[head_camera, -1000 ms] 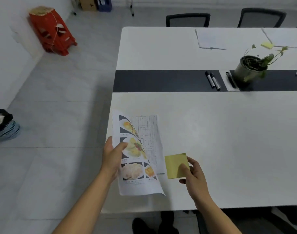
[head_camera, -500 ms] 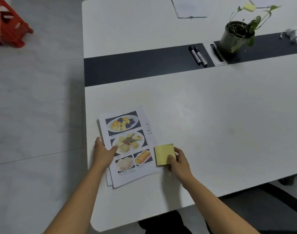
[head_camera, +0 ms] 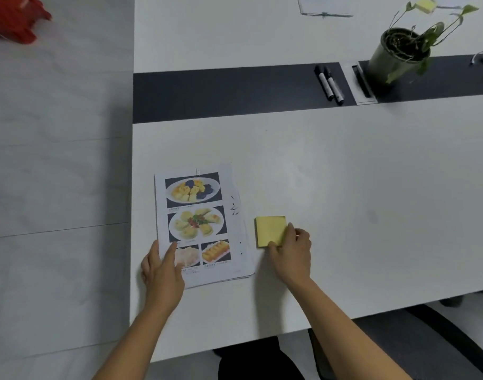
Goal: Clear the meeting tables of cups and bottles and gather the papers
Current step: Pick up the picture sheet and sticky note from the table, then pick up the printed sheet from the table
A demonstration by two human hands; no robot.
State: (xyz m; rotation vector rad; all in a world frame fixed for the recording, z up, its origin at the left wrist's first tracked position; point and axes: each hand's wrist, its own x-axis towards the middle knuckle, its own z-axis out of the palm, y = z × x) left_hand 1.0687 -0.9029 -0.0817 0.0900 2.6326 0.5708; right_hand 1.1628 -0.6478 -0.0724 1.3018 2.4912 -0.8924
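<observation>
Down onto the bench has gone the printed stack, which a second ago was lifted and curling in the left hand (head_camera: 163, 270); its fingers (head_camera: 171, 252) now lie spread and flat on the near left corner of the papers (head_camera: 199, 223). The right hand (head_camera: 291, 253) pinches the near right corner of the yellow sticky pad (head_camera: 270, 230), which sits just beside the stack, apart from it. So this pile looks squared and parked near the bench (head_camera: 344, 187) edge. More sheets (head_camera: 325, 6) wait across the dark strip, past two markers (head_camera: 329, 83) and a potted plant (head_camera: 399, 53). No cups or bottles show.
</observation>
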